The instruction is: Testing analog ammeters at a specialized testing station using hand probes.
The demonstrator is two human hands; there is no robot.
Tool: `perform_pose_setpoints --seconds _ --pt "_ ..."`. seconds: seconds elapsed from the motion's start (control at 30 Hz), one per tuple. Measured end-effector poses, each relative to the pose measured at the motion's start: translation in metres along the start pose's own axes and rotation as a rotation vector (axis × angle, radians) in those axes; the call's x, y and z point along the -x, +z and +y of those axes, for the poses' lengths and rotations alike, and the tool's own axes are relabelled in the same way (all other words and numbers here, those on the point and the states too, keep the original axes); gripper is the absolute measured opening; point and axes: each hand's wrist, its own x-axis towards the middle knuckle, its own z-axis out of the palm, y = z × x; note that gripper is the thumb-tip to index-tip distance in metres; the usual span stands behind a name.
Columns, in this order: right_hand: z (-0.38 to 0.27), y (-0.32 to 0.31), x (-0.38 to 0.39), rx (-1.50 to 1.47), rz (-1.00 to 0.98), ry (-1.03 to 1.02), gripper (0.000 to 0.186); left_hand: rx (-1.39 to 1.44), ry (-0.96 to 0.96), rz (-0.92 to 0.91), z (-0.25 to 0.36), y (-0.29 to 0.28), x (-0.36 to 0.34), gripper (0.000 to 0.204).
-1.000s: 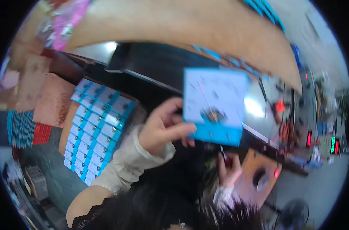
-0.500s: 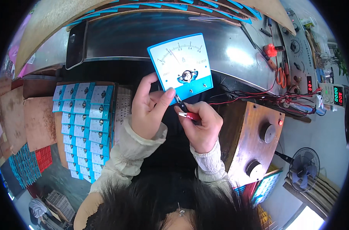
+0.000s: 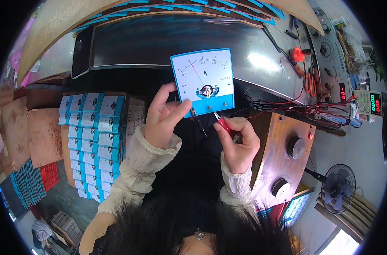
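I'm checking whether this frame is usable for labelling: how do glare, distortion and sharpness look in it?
Head view: strong fisheye bending, black corners; bright glare on the metal bench top; the blue-and-white panel meter in the left hand is sharp, its needle visible; the red-handled tool in the right hand is clear; dark hair blocks the lower edge.

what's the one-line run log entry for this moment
left hand: holds blue-and-white panel meter | right hand: holds red-handled probe below meter | left: box of meters

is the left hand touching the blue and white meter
Touching. The head view shows the left hand gripping the meter at its lower left corner, the thumb pressed onto the blue front strip and fingers behind its edge.
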Motion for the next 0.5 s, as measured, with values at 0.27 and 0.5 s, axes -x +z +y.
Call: perform_pose_setpoints --seconds 0.27,0.5 --pt "0.007 -0.001 -0.006 0.025 0.036 0.03 0.016 -0.057 0.034 -0.035 -0.002 0.015 0.003 0.039" --pt "0.013 -0.016 -0.005 -0.14 -0.061 0.024 0.016 -0.05 -0.008 -0.042 -0.006 0.022 0.003 0.04"
